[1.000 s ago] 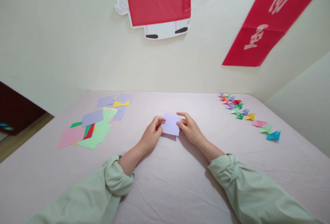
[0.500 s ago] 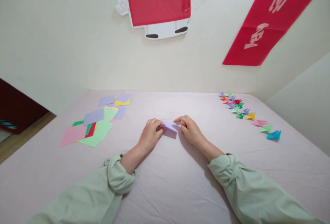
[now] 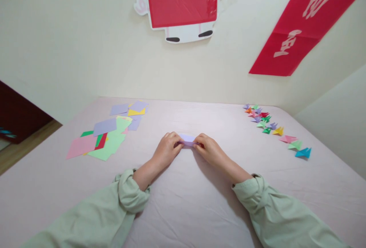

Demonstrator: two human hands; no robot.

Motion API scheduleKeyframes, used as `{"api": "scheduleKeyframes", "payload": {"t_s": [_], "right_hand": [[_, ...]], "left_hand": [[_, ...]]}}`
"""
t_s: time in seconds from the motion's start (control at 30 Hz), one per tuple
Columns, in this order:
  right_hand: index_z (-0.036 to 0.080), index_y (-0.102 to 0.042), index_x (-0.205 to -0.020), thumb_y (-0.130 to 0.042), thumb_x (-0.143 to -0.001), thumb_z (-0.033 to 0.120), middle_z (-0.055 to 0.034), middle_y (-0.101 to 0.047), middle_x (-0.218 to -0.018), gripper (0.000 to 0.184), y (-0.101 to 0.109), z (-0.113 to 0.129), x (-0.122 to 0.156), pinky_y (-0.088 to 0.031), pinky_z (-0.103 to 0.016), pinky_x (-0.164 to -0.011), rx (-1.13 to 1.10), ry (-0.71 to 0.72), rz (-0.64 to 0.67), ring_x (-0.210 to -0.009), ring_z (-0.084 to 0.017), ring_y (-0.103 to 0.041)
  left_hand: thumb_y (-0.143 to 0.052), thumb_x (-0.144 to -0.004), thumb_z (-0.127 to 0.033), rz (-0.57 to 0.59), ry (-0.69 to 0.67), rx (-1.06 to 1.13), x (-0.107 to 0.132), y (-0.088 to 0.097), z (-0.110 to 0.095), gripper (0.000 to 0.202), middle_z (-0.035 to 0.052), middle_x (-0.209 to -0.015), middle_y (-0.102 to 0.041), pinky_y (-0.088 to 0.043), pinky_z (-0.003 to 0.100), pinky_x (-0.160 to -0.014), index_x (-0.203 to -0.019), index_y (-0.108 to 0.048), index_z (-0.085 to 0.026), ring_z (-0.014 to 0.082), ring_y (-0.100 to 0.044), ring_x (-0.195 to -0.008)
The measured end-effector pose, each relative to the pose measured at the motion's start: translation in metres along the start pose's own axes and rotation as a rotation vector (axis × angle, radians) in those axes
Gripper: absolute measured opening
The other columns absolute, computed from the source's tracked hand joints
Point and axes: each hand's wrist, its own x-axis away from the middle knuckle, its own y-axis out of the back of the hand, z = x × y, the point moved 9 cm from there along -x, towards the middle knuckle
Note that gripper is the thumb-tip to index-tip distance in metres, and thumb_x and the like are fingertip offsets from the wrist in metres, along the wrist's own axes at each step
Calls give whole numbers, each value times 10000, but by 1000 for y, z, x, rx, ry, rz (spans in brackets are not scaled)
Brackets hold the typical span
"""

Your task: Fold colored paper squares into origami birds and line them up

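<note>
A small sheet of purple paper [image 3: 187,140], partly folded, is held between my two hands at the middle of the table. My left hand [image 3: 168,145] pinches its left end between thumb and fingers. At the right end, my right hand [image 3: 210,148] grips the paper in the same way. A crease runs along the strip of paper that shows between the fingertips; both ends are hidden by my fingers.
On the left of the pale pink tabletop [image 3: 183,202] lie loose sheets of coloured paper [image 3: 107,145]. Several small folded paper figures [image 3: 287,138] form a slanting row on the right. The wall [image 3: 194,72] with red decorations rises behind the table's far edge.
My right hand has closed on the right end of the purple paper, which now lies straighter between both hands. My left hand keeps its pinch. The view has shifted slightly.
</note>
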Motion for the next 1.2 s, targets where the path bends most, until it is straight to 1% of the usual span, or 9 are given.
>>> {"api": "scheduleKeyframes", "payload": {"t_s": [0.07, 0.13, 0.2, 0.3, 0.43, 0.57, 0.73, 1.2], "right_hand": [[166, -631, -776, -522, -870, 150, -23, -567, -813, 145, 1, -7, -2, -385, -246, -692, -1, -16, -8, -734, -132, -530], [171, -613, -740, -543, -868, 190, -10, -553, -776, 147, 4, -15, -3, -365, -243, -662, 32, -53, -36, -706, -130, -513], [176, -590, -715, -558, -861, 222, -1, -541, -754, 156, 8, -19, -3, -345, -241, -645, 87, -90, -72, -696, -131, -501], [182, -569, -709, -554, -852, 229, -7, -552, -754, 150, 10, -20, -4, -325, -244, -635, 174, -135, -106, -704, -137, -501], [194, -563, -725, -540, -853, 242, -19, -590, -768, 138, 11, -18, -4, -296, -248, -603, 262, -203, -125, -696, -144, -503], [201, -558, -728, -541, -856, 264, -22, -610, -780, 144, 10, -18, -4, -267, -255, -573, 304, -261, -117, -675, -145, -505], [204, -559, -729, -539, -862, 277, -28, -625, -791, 153, 9, -18, -5, -255, -261, -564, 326, -282, -117, -681, -151, -521], [202, -573, -726, -518, -869, 284, -42, -641, -775, 174, 8, -20, -9, -239, -266, -542, 382, -292, -119, -648, -151, -519]], "left_hand": [[-546, -865, -252, 29, 13, 29, 0, -1, 2, 156, 47, -888, -641, -427, 333, -847, -812, -685, -208, 201, -558, -907], [-525, -878, -288, 29, 29, 40, -1, -1, 6, 201, 46, -871, -639, -426, 332, -842, -771, -673, -204, 199, -561, -892], [-522, -879, -310, 3, 45, 14, -4, -1, 10, 220, 47, -844, -627, -425, 330, -813, -745, -654, -196, 199, -553, -860], [-551, -859, -333, -43, 87, -66, -9, -2, 17, 207, 45, -821, -604, -419, 325, -763, -727, -620, -190, 200, -535, -818], [-581, -838, -340, -104, 144, -162, -14, -2, 22, 160, 49, -871, -600, -415, 338, -792, -772, -596, -195, 213, -536, -857], [-585, -839, -393, -135, 195, -260, -14, -1, 19, 233, 66, -913, -590, -411, 363, -784, -714, -556, -199, 237, -527, -881], [-607, -824, -347, -134, 194, -339, -13, -2, 13, 211, 79, -970, -582, -410, 380, -780, -694, -532, -199, 260, -519, -939], [-588, -837, -333, -112, 180, -403, -14, -2, 10, 200, 94, -1013, -573, -403, 403, -801, -705, -527, -196, 276, -505, -968]]}}
